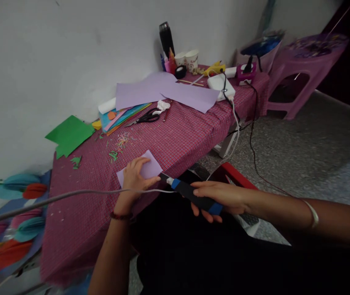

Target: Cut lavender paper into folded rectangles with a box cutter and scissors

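My left hand [134, 177] lies on a small lilac paper piece [150, 167] near the front edge of the table with the pink checked cloth [175, 139]; its fingers press the paper flat. My right hand [220, 197] grips a black and blue tool [193, 193], held sideways with its tip pointing at the edge of the paper. A thin grey cable [70, 194] runs from the tool off to the left, across my left wrist.
On the table lie black scissors [146, 117], green paper [69, 134], coloured sheets, large lilac sheets [165, 91], paper scraps, a black flask [166, 37], cups, a white box [220, 85] with cables. A pink plastic stool [310, 61] stands at the right. Paper flowers hang at the left.
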`<state>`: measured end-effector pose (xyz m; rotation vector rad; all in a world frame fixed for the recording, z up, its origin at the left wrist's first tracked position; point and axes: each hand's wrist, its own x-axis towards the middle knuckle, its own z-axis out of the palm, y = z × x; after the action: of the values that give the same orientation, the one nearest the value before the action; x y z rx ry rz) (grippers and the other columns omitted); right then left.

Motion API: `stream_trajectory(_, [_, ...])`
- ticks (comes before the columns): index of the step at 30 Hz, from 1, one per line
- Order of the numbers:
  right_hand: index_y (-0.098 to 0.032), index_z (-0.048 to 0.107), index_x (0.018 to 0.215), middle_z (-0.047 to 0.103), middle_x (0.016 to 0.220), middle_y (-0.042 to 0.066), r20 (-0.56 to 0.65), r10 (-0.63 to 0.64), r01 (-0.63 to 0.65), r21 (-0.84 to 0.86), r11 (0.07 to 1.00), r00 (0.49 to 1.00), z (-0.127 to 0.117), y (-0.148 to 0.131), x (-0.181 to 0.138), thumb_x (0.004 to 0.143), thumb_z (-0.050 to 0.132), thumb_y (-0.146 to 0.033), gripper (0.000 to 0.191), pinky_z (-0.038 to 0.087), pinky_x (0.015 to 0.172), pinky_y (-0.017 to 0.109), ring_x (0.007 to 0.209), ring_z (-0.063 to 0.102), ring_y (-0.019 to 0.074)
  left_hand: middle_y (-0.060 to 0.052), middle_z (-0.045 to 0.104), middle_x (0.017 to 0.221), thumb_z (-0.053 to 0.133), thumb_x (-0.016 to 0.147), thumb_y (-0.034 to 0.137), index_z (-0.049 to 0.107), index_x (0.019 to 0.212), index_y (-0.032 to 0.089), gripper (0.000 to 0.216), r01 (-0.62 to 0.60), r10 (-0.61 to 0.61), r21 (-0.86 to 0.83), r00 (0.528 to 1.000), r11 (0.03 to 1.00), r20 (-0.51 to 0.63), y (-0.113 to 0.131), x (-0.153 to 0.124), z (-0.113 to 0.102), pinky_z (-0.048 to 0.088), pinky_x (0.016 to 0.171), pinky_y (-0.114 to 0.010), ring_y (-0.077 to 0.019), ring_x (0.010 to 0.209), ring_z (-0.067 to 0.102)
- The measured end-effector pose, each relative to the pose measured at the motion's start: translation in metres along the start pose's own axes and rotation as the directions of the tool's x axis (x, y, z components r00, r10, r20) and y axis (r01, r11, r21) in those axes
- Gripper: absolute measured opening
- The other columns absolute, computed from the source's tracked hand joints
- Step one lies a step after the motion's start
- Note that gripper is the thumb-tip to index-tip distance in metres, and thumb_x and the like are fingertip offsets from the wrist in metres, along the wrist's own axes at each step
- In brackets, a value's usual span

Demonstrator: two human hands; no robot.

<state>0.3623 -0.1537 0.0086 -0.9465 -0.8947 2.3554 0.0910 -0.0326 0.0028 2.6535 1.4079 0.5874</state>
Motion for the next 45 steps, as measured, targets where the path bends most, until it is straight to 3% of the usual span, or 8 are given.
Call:
stream_trajectory(11, [-0.017, 0.045, 0.101, 0.065, 0.072, 0.002, 0.006, -0.008, 0.008, -0.021, 1.0, 1.0, -0.001, -0.007, 0.006, 0.092, 0.04, -0.027, 0.014, 0.041, 0.034, 0.017, 0.044, 0.057, 0.0093, -0.008, 0.062, 0.118, 0.073, 0.067, 0.055, 0.054, 0.115, 0.023, 0.061, -0.04, 0.039, -0.023, 0.999, 0.999, -0.011, -0.001, -0.001, -0.001, 0.041, 0.095, -0.045, -0.0285, 0.112, 0.055])
stream_trajectory(23, [-0.018, 0.045, 0.099, 0.066, 0.072, 0.002, 0.007, -0.001, 0.001, -0.018, 1.0, 1.0, -0.006, -0.005, 0.002, 0.091, 0.044, -0.029, 0.014, 0.04, 0.033, 0.016, 0.044, 0.058, 0.0091, -0.009, 0.062, 0.118, 0.071, 0.071, 0.048, 0.057, 0.112, 0.023, 0.05, -0.006, 0.006, -0.02, 1.0, 1.0, 0.003, 0.001, 0.0, -0.001, 0.04, 0.097, -0.046, -0.0294, 0.112, 0.055])
stream_trajectory(31, [-0.016, 0.043, 0.106, 0.066, 0.072, 0.002, 0.029, -0.015, 0.016, -0.039, 0.999, 0.999, -0.006, -0.011, 0.008, 0.092, 0.037, -0.024, 0.017, 0.042, 0.033, 0.018, 0.044, 0.058, 0.0101, -0.009, 0.06, 0.122, 0.076, 0.062, 0.056, 0.055, 0.116, 0.023, 0.066, -0.019, 0.019, 0.003, 1.0, 1.0, 0.014, 0.003, -0.002, -0.002, 0.04, 0.096, -0.047, -0.0304, 0.114, 0.054])
stream_trajectory(39, [-0.015, 0.049, 0.105, 0.066, 0.072, 0.004, -0.007, -0.022, 0.022, -0.037, 0.999, 1.0, -0.011, -0.016, 0.017, 0.095, 0.038, -0.032, 0.023, 0.041, 0.035, 0.018, 0.045, 0.057, 0.0105, -0.008, 0.061, 0.119, 0.064, 0.079, 0.041, 0.056, 0.113, 0.023, 0.04, 0.015, -0.015, -0.009, 0.999, 1.0, 0.03, 0.009, -0.002, -0.007, 0.04, 0.095, -0.046, -0.0279, 0.113, 0.053])
stream_trajectory(42, [-0.013, 0.056, 0.101, 0.065, 0.078, 0.005, -0.048, -0.071, 0.071, 0.008, 0.997, 0.996, -0.014, -0.011, 0.019, 0.096, 0.038, -0.042, 0.034, 0.039, 0.038, 0.017, 0.05, 0.054, 0.0081, -0.007, 0.06, 0.121, 0.059, 0.083, 0.036, 0.057, 0.114, 0.023, 0.034, 0.036, -0.036, -0.011, 0.998, 0.999, 0.043, 0.008, -0.003, -0.007, 0.04, 0.096, -0.046, -0.0268, 0.112, 0.053])
stream_trajectory(45, [-0.013, 0.059, 0.1, 0.063, 0.087, 0.005, -0.051, -0.183, 0.186, 0.055, 0.981, 0.982, -0.015, -0.007, 0.016, 0.091, 0.052, -0.038, 0.028, 0.041, 0.048, 0.016, 0.062, 0.054, 0.0065, -0.006, 0.06, 0.121, 0.06, 0.081, 0.034, 0.058, 0.113, 0.024, 0.034, 0.042, -0.041, -0.018, 0.998, 0.999, 0.04, 0.004, -0.003, -0.006, 0.04, 0.096, -0.046, -0.0271, 0.111, 0.054])
